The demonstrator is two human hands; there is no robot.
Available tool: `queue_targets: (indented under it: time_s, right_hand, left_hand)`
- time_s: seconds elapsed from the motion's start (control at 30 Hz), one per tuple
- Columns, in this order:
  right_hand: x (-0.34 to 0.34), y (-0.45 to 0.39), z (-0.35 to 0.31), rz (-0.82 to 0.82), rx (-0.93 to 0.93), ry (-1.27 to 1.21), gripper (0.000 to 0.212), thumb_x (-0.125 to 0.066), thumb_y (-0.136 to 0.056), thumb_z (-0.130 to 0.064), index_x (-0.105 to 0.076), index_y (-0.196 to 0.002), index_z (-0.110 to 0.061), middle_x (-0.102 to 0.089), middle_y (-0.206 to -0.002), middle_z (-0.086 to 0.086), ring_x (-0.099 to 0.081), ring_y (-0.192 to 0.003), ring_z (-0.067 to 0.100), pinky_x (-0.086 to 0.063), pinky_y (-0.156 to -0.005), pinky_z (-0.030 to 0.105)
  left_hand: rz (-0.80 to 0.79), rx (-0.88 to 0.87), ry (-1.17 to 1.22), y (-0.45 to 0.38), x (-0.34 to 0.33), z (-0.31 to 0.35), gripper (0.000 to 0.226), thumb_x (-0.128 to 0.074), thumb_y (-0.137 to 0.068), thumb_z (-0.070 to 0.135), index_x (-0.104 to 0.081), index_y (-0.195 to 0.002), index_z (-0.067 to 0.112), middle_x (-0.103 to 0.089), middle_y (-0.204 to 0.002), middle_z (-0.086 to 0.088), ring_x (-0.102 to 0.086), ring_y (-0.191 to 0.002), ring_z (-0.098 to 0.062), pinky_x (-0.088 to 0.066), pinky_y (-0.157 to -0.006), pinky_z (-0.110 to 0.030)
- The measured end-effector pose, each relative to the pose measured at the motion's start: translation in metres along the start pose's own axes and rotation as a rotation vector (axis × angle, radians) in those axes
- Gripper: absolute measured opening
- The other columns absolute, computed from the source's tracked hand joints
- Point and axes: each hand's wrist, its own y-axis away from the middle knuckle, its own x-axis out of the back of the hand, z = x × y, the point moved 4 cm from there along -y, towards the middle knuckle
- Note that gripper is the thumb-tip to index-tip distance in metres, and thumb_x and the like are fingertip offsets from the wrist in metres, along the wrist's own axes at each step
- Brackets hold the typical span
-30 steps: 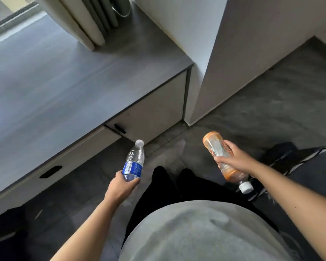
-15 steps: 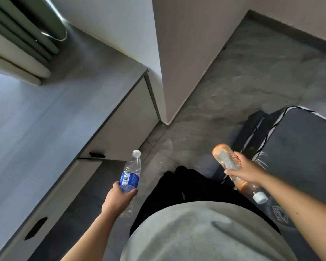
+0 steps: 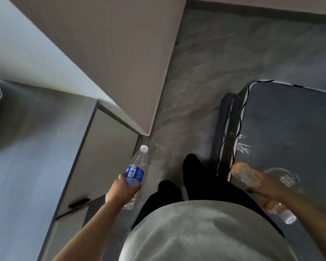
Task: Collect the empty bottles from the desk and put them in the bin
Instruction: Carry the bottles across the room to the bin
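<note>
My left hand [image 3: 121,191] grips a clear plastic water bottle [image 3: 136,165] with a blue label and white cap, held upright with the cap pointing away from me. My right hand [image 3: 265,187], blurred by motion, grips an orange-tinted clear bottle [image 3: 242,173] tilted with its white cap [image 3: 289,218] pointing down toward me. Both bottles look empty. No bin is in view.
A grey desk top [image 3: 26,166] with beige drawer fronts [image 3: 100,159] runs along the left. A beige wall corner [image 3: 120,63] juts out ahead. A dark mattress [image 3: 290,132] lies on the right. Grey marbled floor [image 3: 205,81] stretches between them, with my dark trouser legs below.
The view has swung to the right: the desk has slid left and the mattress has come further into view. Both hands still hold their bottles; the right hand has shifted right and is blurred.
</note>
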Motion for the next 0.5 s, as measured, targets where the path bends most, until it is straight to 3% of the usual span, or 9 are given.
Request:
queue_targets:
  time_s: [0.13,0.33,0.5]
  right_hand:
    - [0.033,-0.026,-0.003,0.04,-0.006,0.026,0.087,-0.078,-0.072,-0.018,-0.029,-0.145,-0.013,-0.046,-0.142,0.016,-0.049,-0.125,0.03,-0.039,-0.098,0.03]
    - [0.093,-0.068,-0.034,0.106,0.058,-0.077,0.085,-0.074,-0.076,-0.011,-0.027,-0.146,-0.009,-0.046,-0.14,0.02,-0.048,-0.124,0.032,-0.038,-0.095,0.028]
    - [0.137,-0.093,-0.06,0.125,0.046,-0.041,0.089,-0.07,-0.079,-0.034,-0.017,-0.15,-0.022,-0.042,-0.145,0.014,-0.047,-0.127,0.032,-0.037,-0.103,0.037]
  left_hand:
    - [-0.018,-0.047,-0.029,-0.016,0.002,0.053,0.067,-0.059,-0.069,0.041,-0.042,-0.128,0.014,-0.064,-0.111,-0.01,-0.06,-0.094,-0.029,-0.048,-0.087,-0.038]
    - [-0.031,-0.06,-0.025,-0.029,0.008,0.109,0.068,-0.066,-0.071,0.035,-0.041,-0.13,0.012,-0.063,-0.114,-0.012,-0.06,-0.102,-0.031,-0.041,-0.08,-0.033]
    - [-0.053,-0.042,-0.075,-0.044,0.027,0.134,0.066,-0.066,-0.072,0.033,-0.042,-0.129,0.011,-0.063,-0.115,-0.014,-0.06,-0.102,-0.032,-0.046,-0.085,-0.036]
